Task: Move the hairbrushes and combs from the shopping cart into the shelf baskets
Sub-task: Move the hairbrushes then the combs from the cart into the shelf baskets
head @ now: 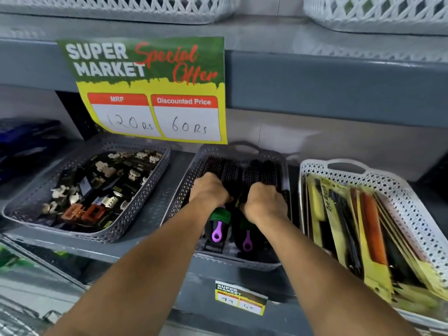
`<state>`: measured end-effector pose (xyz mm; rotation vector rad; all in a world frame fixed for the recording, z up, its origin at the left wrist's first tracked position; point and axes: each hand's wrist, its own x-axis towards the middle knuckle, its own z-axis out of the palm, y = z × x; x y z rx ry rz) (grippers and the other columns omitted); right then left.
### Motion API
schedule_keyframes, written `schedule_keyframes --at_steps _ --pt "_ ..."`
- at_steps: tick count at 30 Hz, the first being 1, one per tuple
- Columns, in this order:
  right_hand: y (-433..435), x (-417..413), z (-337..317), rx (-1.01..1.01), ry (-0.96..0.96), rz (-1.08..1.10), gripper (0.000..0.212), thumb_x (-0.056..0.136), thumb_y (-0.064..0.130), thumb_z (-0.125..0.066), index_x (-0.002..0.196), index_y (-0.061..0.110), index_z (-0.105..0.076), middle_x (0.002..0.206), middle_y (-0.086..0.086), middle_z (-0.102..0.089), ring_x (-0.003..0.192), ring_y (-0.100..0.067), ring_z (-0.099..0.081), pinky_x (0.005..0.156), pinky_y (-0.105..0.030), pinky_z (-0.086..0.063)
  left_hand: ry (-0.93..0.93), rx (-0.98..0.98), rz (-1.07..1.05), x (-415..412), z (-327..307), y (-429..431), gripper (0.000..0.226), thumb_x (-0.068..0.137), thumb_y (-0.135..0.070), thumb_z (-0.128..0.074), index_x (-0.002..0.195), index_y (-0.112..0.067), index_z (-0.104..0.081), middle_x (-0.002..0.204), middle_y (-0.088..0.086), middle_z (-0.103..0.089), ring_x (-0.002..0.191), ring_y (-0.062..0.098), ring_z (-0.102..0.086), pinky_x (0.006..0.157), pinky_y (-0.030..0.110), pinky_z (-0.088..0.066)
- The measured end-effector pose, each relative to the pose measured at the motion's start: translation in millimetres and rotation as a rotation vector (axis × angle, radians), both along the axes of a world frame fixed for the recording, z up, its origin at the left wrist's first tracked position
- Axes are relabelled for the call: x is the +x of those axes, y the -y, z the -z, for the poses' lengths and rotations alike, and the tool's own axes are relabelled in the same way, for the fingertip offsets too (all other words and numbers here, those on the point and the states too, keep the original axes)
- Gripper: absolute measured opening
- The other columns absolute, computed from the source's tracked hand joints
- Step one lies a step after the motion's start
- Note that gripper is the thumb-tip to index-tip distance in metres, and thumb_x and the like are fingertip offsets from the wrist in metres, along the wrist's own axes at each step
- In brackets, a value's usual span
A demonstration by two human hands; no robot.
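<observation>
A grey perforated basket [186, 185] on the shelf holds black round hairbrushes with purple handle ends. My left hand [209, 189] is closed around the left hairbrush [221, 169], whose purple loop shows below my wrist. My right hand [265, 202] is closed around the right hairbrush [263, 174] beside it. Both hands are inside the basket, close together. A white lattice basket [402, 195] to the right holds packaged combs [339, 214] on yellow cards, standing on edge. The metal wire of the shopping cart [17, 318] shows at the bottom left.
A grey basket [145, 190] of hair claw clips sits at the left. A green and yellow price sign [155, 90] hangs from the upper shelf edge, just above the middle basket. White baskets [378, 13] stand on the shelf above. A small price tag [240, 298] marks the shelf front.
</observation>
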<state>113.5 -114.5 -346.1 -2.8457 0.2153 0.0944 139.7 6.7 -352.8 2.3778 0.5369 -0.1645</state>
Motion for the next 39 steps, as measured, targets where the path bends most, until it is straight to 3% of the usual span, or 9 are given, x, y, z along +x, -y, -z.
schedule_keyframes --at_steps 5,8,11,18,23,28,32,35,39 --pt "-1.3 0.8 0.1 -0.023 -0.005 0.017 0.025 0.08 0.013 -0.066 0.064 0.015 -0.047 0.078 -0.008 -0.061 0.058 -0.025 -0.045 0.048 -0.029 -0.034 0.005 0.001 0.015 -2.2 -0.8 -1.0 0.035 0.061 -0.029 -0.085 0.058 -0.016 -0.053 0.055 0.0 -0.055 0.048 0.011 -0.048 0.054 0.024 -0.042" --pt "-0.1 0.5 1.1 -0.018 -0.004 0.018 0.011 0.079 0.015 -0.066 0.074 0.013 -0.056 0.068 -0.005 -0.053 0.061 -0.026 -0.051 0.05 -0.029 -0.039 0.023 0.012 0.028 -7.7 -2.1 -0.8 0.041 0.06 -0.036 -0.086 0.058 -0.016 -0.05 0.055 0.0 -0.052 0.049 0.014 -0.049 0.057 0.026 -0.042" --pt "-0.5 -2.3 -0.8 -0.019 -0.006 0.013 0.005 0.08 0.014 -0.065 0.079 0.013 -0.06 0.082 -0.009 -0.064 0.071 -0.028 -0.06 0.054 -0.031 -0.043 0.042 0.049 0.055 -15.2 -5.2 -1.2 0.046 0.062 -0.041 -0.084 0.057 -0.015 -0.046 0.058 0.002 -0.05 0.064 0.024 -0.052 0.062 0.028 -0.042" --pt "4.2 -12.5 -6.4 0.003 0.032 -0.014 0.013 0.081 0.022 -0.064 0.09 0.012 -0.062 0.07 -0.003 -0.053 0.063 -0.026 -0.053 0.053 -0.03 -0.041 0.144 0.079 0.091 -30.6 -15.3 -14.2 0.024 0.078 -0.029 -0.07 0.077 -0.006 -0.064 0.094 0.023 -0.071 0.093 0.04 -0.065 0.075 0.036 -0.051" --pt "2.0 -17.5 -24.3 0.009 0.176 -0.117 0.039 0.088 0.031 -0.054 0.121 0.011 -0.048 0.119 -0.014 -0.053 0.102 -0.037 -0.057 0.071 -0.041 -0.049 0.353 0.281 0.07 -56.8 -39.0 -41.7 0.026 0.088 -0.023 -0.05 0.099 -0.008 -0.068 0.102 0.022 -0.07 0.097 0.041 -0.065 0.077 0.044 -0.052" --pt "-34.2 -27.4 -45.2 -0.001 0.318 -0.26 0.038 0.088 0.033 -0.051 0.121 0.014 -0.049 0.127 -0.013 -0.052 0.115 -0.036 -0.047 0.088 -0.047 -0.042 0.544 0.425 0.067 -93.8 -56.7 -96.3 0.036 0.083 -0.017 -0.047 0.114 -0.011 -0.062 0.116 0.015 -0.064 0.109 0.037 -0.057 0.085 0.043 -0.051" --pt "-89.2 -41.7 -49.2 -0.081 0.498 -0.499 0.045 0.089 0.034 -0.048 0.129 0.013 -0.045 0.136 -0.011 -0.047 0.126 -0.032 -0.036 0.101 -0.047 -0.033 0.499 0.607 -0.072 -135.5 -57.4 -154.5 0.046 0.088 -0.02 -0.04 0.13 -0.005 -0.05 0.132 0.019 -0.054 0.125 0.039 -0.042 0.099 0.046 -0.039" --pt "-144.2 -61.0 -45.2 -0.062 0.547 -0.695 0.05 0.093 0.033 -0.043 0.138 0.013 -0.036 0.151 -0.01 -0.03 0.139 -0.028 -0.018 0.11 -0.049 -0.017 0.459 0.676 -0.22 -182.6 -49.3 -199.4 0.054 0.093 -0.025 -0.038 0.142 -0.004 -0.038 0.148 0.022 -0.039 0.138 0.041 -0.028 0.11 0.049 -0.028" --pt "-217.9 -98.0 -33.6 -0.002 0.553 -0.922 0.052 0.095 0.032 -0.038 0.142 0.012 -0.029 0.155 -0.008 -0.02 0.142 -0.025 -0.008 0.112 -0.048 -0.011 0.381 0.705 -0.404 -253.3 -32.4 -258.1 0.055 0.094 -0.021 -0.032 0.147 -0.004 -0.027 0.156 0.023 -0.024 0.145 0.039 -0.016 0.117 0.048 -0.018"
